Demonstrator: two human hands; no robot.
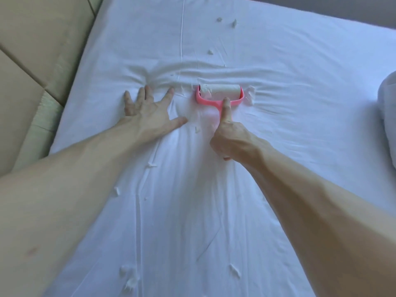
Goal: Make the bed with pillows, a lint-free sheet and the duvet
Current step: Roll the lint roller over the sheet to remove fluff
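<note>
A white sheet [278, 61] covers the mattress and is bunched into a ridge across the middle. My right hand [230, 138] grips the handle of a pink lint roller [220, 93], thumb stretched along the handle, and the white roll sits against the ridge with lint stuck to it. My left hand [150, 110] presses flat on the sheet just left of the roller, fingers spread. Several white lint tufts [233, 23] lie scattered on the sheet, both beyond the ridge and close to me.
A beige padded headboard [32, 61] runs along the left side of the bed. A white bundle of bedding [387, 116] lies at the right edge. The bed's far edge shows at the top right.
</note>
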